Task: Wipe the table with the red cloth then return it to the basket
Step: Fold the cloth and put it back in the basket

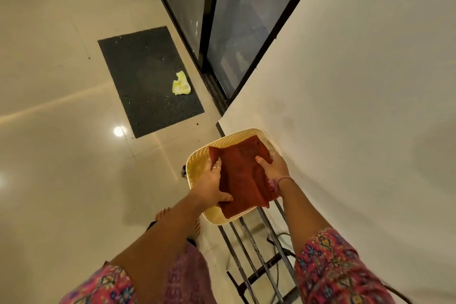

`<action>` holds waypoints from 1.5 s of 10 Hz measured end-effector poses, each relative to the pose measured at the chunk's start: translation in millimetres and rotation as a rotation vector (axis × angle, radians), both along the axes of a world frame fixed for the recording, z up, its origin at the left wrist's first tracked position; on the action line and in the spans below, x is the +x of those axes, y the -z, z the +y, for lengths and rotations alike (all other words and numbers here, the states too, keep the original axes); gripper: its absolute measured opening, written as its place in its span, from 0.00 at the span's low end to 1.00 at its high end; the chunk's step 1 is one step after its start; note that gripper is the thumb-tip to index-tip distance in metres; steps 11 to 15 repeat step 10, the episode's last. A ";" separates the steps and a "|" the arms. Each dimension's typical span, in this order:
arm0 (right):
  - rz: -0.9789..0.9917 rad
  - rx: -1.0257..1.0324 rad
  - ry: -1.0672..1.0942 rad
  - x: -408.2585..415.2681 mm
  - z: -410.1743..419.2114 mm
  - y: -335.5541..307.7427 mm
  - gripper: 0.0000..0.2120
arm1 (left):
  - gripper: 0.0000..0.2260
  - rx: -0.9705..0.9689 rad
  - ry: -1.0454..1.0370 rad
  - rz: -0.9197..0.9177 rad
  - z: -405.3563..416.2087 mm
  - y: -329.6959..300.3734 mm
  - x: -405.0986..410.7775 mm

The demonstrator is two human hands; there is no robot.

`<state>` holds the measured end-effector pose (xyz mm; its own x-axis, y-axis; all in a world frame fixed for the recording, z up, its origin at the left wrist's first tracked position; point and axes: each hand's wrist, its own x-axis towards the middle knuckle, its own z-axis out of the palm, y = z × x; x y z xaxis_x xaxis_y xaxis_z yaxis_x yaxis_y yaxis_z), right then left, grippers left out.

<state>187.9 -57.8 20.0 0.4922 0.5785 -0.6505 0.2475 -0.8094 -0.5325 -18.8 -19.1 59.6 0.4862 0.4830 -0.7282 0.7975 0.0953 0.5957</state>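
The red cloth lies folded over the cream basket, held at both sides. The basket, with a fine perforated wall, sits at the near left corner of the white table, partly overhanging the table's edge above a black metal rack. The left hand grips the cloth's left edge, thumb pressed on top at the near corner and fingers curled under the fold. The right hand pinches the right edge, thumb on the cloth and fingers wrapped behind. No writing or brand can be read on cloth or basket. On the tiled floor beyond, a crumpled yellow rag rests on a dark doormat.
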 end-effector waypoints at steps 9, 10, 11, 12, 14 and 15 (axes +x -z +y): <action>-0.451 -0.285 -0.415 -17.3 12.7 99.6 0.20 | 0.32 0.000 0.124 0.487 3.0 116.9 30.8; -0.460 -0.245 -0.425 -20.1 12.5 70.6 0.18 | 0.26 0.042 0.126 0.386 4.3 91.8 28.3; -0.460 -0.245 -0.425 -20.1 12.5 70.6 0.18 | 0.26 0.042 0.126 0.386 4.3 91.8 28.3; -0.460 -0.245 -0.425 -20.1 12.5 70.6 0.18 | 0.26 0.042 0.126 0.386 4.3 91.8 28.3; -0.460 -0.245 -0.425 -20.1 12.5 70.6 0.18 | 0.26 0.042 0.126 0.386 4.3 91.8 28.3; -0.460 -0.245 -0.425 -20.1 12.5 70.6 0.18 | 0.26 0.042 0.126 0.386 4.3 91.8 28.3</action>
